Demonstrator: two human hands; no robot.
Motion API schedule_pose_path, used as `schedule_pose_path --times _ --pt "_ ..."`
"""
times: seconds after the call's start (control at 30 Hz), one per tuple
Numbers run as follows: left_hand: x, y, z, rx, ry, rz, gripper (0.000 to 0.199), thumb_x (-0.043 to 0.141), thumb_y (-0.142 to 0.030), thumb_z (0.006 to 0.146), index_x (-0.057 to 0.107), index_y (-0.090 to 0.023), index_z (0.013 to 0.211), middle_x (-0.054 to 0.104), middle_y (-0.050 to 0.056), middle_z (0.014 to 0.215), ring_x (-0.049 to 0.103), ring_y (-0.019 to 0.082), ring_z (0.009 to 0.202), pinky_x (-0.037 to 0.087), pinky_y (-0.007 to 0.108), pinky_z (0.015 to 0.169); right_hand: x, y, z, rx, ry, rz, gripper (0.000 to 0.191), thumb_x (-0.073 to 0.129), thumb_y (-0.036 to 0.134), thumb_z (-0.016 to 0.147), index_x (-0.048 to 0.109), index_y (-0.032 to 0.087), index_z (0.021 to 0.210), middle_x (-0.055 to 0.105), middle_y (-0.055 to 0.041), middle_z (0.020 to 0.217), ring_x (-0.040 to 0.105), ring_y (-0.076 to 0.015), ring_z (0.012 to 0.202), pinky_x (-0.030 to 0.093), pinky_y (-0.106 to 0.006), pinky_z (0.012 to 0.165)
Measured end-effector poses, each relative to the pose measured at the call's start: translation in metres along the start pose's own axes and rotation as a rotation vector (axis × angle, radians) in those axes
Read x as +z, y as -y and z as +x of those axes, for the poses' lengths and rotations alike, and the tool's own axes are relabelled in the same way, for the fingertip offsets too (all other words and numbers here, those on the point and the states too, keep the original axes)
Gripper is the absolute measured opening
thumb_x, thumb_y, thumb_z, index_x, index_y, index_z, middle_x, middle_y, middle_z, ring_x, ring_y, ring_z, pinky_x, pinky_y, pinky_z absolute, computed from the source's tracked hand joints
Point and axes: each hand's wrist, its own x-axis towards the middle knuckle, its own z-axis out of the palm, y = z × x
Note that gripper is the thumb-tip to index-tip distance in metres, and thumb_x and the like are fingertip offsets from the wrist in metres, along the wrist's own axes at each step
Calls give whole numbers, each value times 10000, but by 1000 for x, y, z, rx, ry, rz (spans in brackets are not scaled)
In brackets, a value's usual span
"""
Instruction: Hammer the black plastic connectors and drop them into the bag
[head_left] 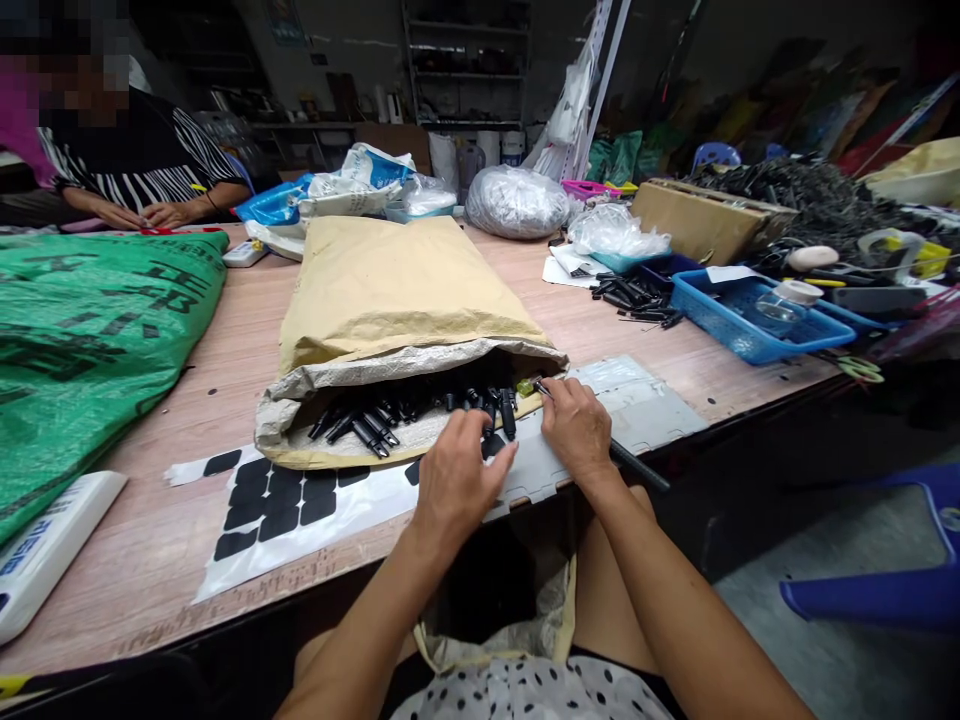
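One left hand [459, 472], one right hand [577, 425], working at a sack [405, 280]

The left hand's thumb and fingers are standing apart, gripping nothing visible; the right hand's are pinching a slim metallic piece [542, 388] by the sack's mouth, where black parts [367, 434] are lying. Beyond, a blue basket [720, 320] is resting on the table [585, 325].

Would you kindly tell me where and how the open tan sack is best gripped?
The open tan sack is probably best held by both ends of its mouth, coming from the near side: the mouth faces that way, and black parts lie near its lower lip.
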Motion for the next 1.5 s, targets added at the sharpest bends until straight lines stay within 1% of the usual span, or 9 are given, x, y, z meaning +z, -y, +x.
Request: schedule_pose_path --times 0.07,0.17,0.43,0.67,0.8,0.93,1.1,1.3,1.5 --pt "6 11 18 -32 20 78 299 736 -418 872 604 -237 1070 640 34 1009 635 208 868 451 294 702 0 0 0 -1 2 2 280 544 220 966 675 204 1213 661 -93 1045 538 -247 972 374 -335 806" --pt "9 20 26 -67 83 127 200 715 -360 897 632 -230 1024 644 27 931 633 210 847 437 292 700 -1 0 1 0 3 2 278 542 225 971 675 209 1214 660 -88 1049 540 -244 973 375 -334 806" --pt "-26 45 -10 -12 73 -33 140 598 -321 960 652 -241 1062 673 20 993 638 194 877 458 305 773 0 0 0 2 -5 4 290 542 207 959 673 214 1218 655 -85 1047 535 -241 968 373 -342 796" --pt "-23 69 -24 9 123 -165 119 648 -278 897 661 -227 1003 640 18 937 612 191 884 459 309 802 1 -2 2 22 4 15 285 552 204 954 695 216 1200 679 -87 1042 572 -241 958 390 -337 769" --pt "-24 70 -20 -14 145 -210 134 667 -283 877 684 -224 997 643 17 922 614 194 877 458 312 793 -14 -2 4 80 -36 138 310 542 185 958 705 211 1220 708 -93 1080 625 -248 1004 456 -339 810" --pt "-26 70 -19 -13 164 -221 145 671 -281 868 704 -231 1000 641 13 908 618 195 862 458 308 792 -45 13 -7 56 -161 464 301 533 222 973 702 192 1220 726 -108 1114 668 -249 1043 519 -364 906" --pt "-24 71 -20 -27 170 -228 157 678 -278 871 711 -234 1019 636 17 917 616 199 875 459 310 812 -68 50 -38 -136 76 810 261 549 214 982 707 223 1190 744 -67 1102 691 -206 1032 538 -337 934" --pt "-23 72 -21 -15 175 -268 139 658 -279 899 708 -231 1019 607 13 910 600 195 888 445 308 808 -62 74 -63 -243 151 782 323 493 178 1006 660 220 1280 716 -72 1071 669 -198 994 529 -323 888" --pt "-23 72 -21 -20 162 -296 164 662 -243 876 721 -234 1029 606 14 903 602 195 893 452 308 816 -59 72 -64 -257 221 662 333 478 155 999 666 234 1263 699 -62 986 661 -204 919 526 -321 836"
